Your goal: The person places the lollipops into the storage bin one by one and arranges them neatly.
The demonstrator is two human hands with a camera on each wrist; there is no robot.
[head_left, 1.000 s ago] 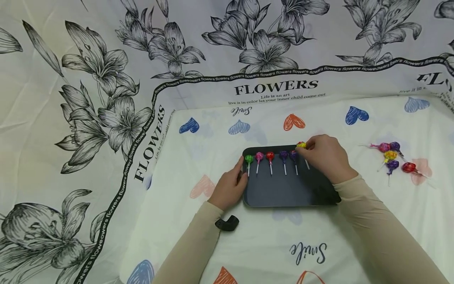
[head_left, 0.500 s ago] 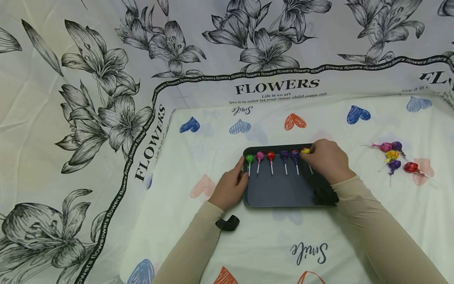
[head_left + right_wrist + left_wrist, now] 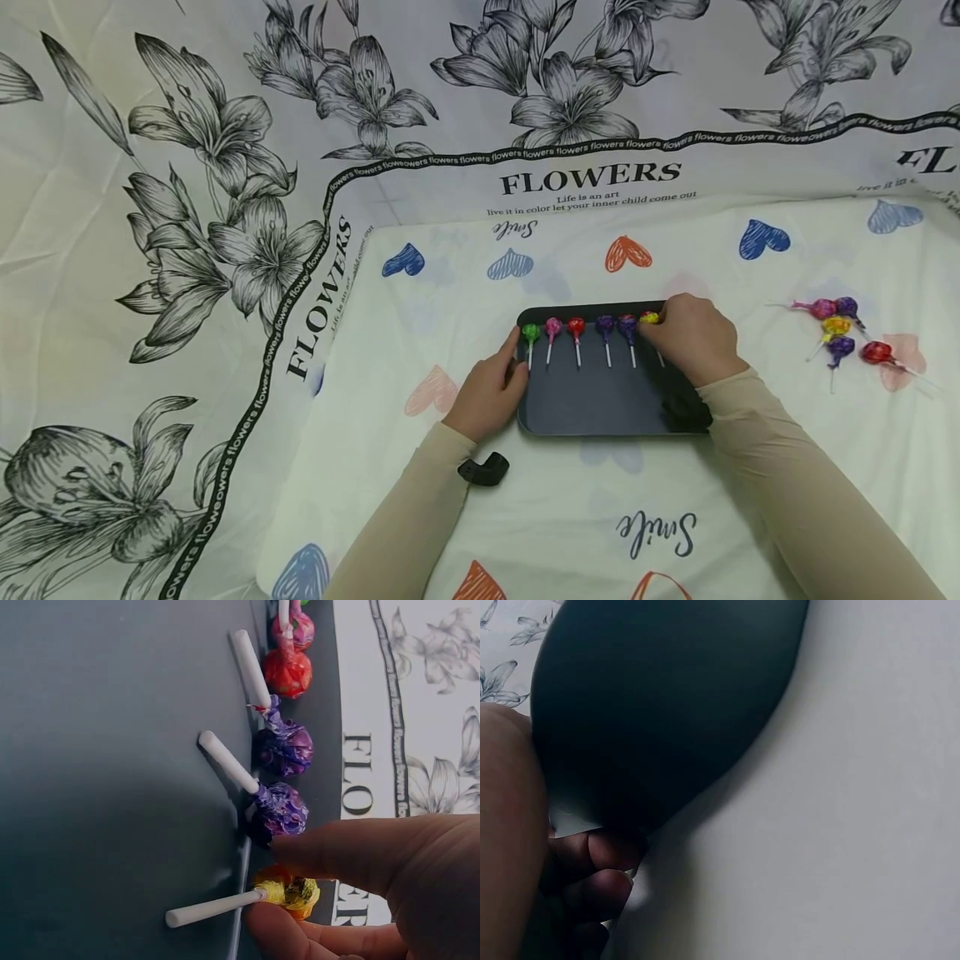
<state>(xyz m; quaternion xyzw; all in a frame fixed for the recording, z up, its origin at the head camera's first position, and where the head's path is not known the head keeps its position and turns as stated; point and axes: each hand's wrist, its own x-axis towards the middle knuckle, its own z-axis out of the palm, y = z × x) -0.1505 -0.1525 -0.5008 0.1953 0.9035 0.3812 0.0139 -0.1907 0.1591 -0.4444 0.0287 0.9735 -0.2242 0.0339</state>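
Note:
A dark grey tray [image 3: 592, 404] lies on the cloth, its far side lined with lollipops. From the left these are a green lollipop [image 3: 530, 332], a pink lollipop [image 3: 552, 326], a red lollipop [image 3: 576, 326] and two purple ones [image 3: 277, 810]. My left hand [image 3: 489, 393] grips the tray's left edge; in the left wrist view its curled fingers [image 3: 604, 892] show at the underside. Between thumb and fingers, my right hand [image 3: 693, 337] pinches a yellow lollipop [image 3: 292, 894] at the right end of the row. Its white stick points into the tray.
Right of the tray, several lollipops lie in a loose cluster: a pink one [image 3: 822, 308], a yellow one [image 3: 836, 327], a red one [image 3: 876, 353] and two purple ones [image 3: 842, 347]. A black band [image 3: 483, 469] sits at the left wrist. Behind stretches a flower-print cloth [image 3: 570, 100].
My right hand has brought the yellow lollipop down and slightly right, against the tray's far side beside the purple ones. The left hand keeps its grip on the tray.

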